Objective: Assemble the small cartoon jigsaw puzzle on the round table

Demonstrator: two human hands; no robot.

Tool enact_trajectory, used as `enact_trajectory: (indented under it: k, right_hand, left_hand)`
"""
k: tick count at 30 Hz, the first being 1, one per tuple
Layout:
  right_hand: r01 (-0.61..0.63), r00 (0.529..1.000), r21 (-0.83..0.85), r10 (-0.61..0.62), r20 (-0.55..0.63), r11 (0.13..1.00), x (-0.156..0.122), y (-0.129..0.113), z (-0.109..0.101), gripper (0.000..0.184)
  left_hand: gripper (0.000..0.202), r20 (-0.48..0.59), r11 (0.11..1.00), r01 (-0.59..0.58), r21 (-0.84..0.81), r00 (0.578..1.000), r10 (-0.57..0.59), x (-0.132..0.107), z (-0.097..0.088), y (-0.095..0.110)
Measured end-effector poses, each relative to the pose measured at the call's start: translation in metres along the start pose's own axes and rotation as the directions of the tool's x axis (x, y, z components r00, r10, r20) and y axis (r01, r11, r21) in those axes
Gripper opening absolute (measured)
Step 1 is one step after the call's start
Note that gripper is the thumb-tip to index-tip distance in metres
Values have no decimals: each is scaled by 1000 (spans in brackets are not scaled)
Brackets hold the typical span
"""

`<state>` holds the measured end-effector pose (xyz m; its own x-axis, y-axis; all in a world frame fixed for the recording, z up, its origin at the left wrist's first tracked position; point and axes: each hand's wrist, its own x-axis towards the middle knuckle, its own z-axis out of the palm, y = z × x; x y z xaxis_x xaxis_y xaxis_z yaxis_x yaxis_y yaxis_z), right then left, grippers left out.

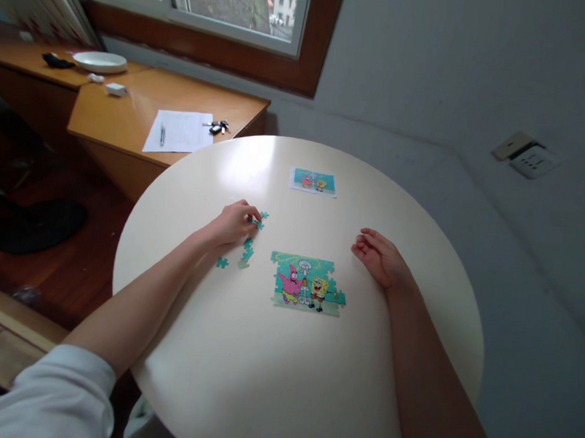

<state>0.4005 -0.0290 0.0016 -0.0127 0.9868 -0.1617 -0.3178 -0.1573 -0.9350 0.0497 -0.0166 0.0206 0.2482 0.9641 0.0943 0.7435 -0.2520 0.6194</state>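
Observation:
On the round white table, a partly joined jigsaw puzzle (304, 284) lies flat, showing cartoon figures on a teal ground. Its right edge is uneven. To its left are several loose jigsaw pieces (248, 248), and one single piece (222, 263) lies farther left. My left hand (237, 220) is over the upper loose pieces, its fingers bent and closed at a small teal jigsaw piece (259, 225). My right hand (377, 255) rests on its side to the right of the puzzle, with nothing in it, the fingers loosely curled and apart.
A small picture card (313, 181) of the same scene lies toward the table's far side. Beyond the round table (281, 385), a wooden desk (130, 111) bears a paper sheet (181, 131) with a pen, keys (219, 128) and a white dish (100, 63). A wall stands at right.

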Motion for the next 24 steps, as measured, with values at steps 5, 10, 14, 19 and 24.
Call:
enact_trajectory:
  k: [5, 10, 14, 19, 24]
  right_hand:
    - [6, 1000, -8, -6, 4, 1000, 0, 1, 0, 19]
    - [9, 1000, -11, -9, 12, 1000, -1, 0, 2, 20]
    - [0, 1000, 1, 0, 0, 1000, -2, -1, 3, 19]
    - [-8, 1000, 10, 7, 2, 1000, -1, -1, 3, 17]
    - [-8, 1000, 25, 8, -1, 1000, 0, -1, 3, 19]
  left_hand:
    - [24, 11, 1000, 7, -6, 1000, -7, -3, 0, 7]
    - [20, -40, 1000, 13, -6, 999, -13, -2, 2, 7]
    - [18, -135, 999, 42, -1, 990, -42, 0, 0, 3]
    - [22, -248, 994, 109, 10, 963, -103, 3, -9, -6]
    - [21, -188, 984, 176, 29, 968, -168, 3, -21, -12]
